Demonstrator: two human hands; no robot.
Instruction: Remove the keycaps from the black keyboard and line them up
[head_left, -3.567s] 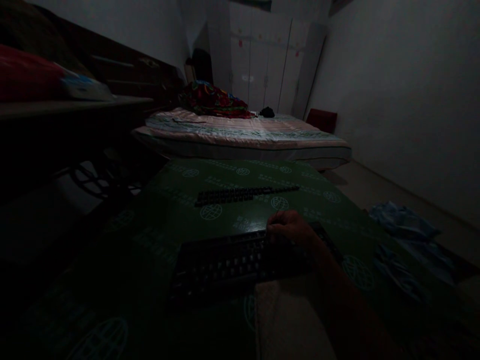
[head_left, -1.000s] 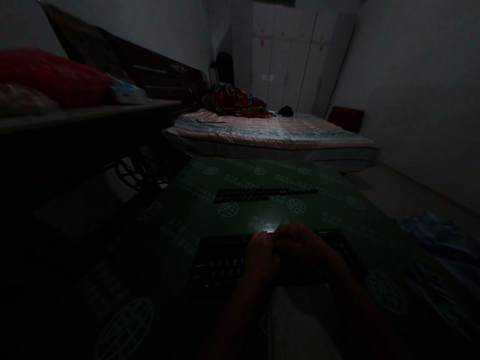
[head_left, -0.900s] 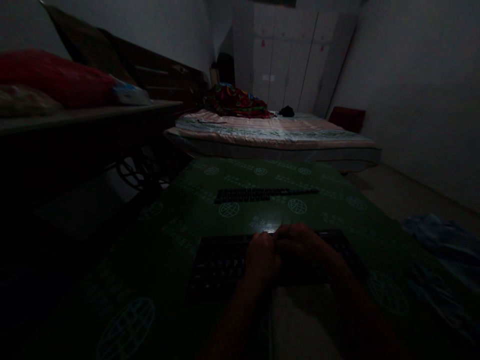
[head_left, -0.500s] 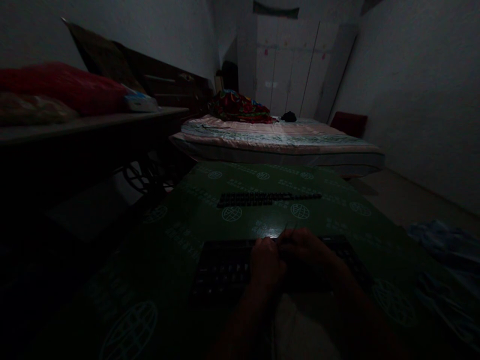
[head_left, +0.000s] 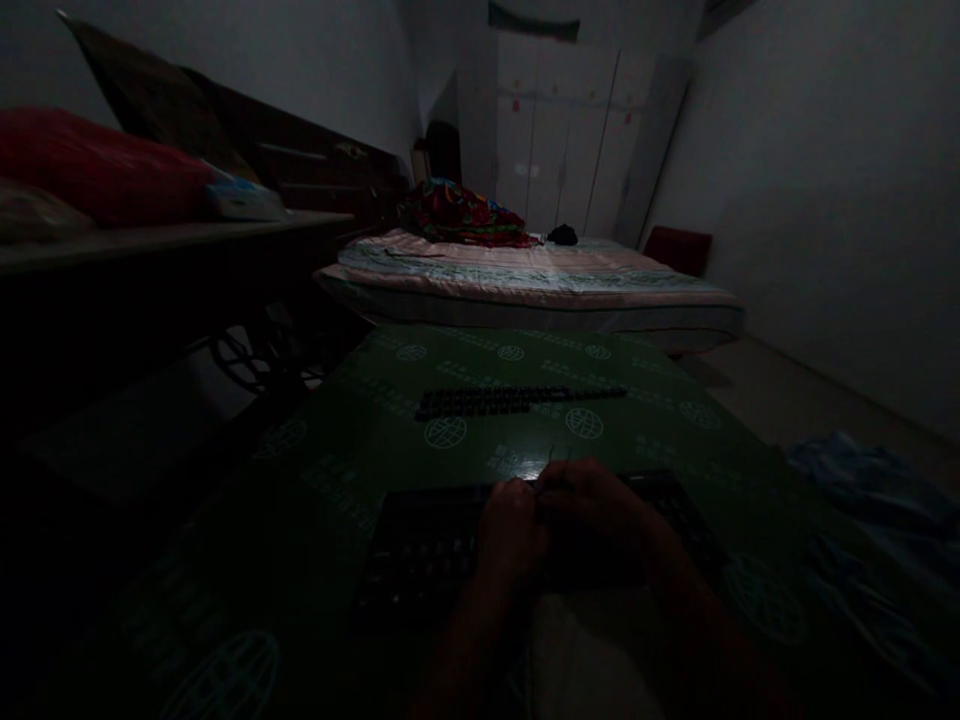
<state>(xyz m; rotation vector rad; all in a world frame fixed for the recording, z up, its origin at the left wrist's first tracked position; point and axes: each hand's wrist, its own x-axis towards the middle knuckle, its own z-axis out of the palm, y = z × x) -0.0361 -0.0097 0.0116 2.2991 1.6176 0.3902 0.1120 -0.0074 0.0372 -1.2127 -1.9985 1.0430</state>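
Note:
A black keyboard [head_left: 424,550] lies on the green table, under both of my hands. My left hand [head_left: 513,530] is closed over its middle, fingers curled near the back edge; what they hold, if anything, is hidden. Close against it, my right hand [head_left: 592,500] is pinched shut on a thin wire tool [head_left: 553,456], whose two fine ends stick up above the fingers. Dim light hides the fingertips. Beyond the keyboard, loose black keycaps [head_left: 480,402] are laid out in rows.
The green table [head_left: 352,450] carries a printed globe pattern. Past its far edge stands a bed [head_left: 540,275] with a red flowered blanket [head_left: 465,215]. At left, a shelf [head_left: 300,225] holds a red bag [head_left: 105,170]. Bluish cloth [head_left: 870,480] lies at right.
The whole view has shifted slightly, so things appear farther left. Both hands keep nearly the same closed pose over the keyboard.

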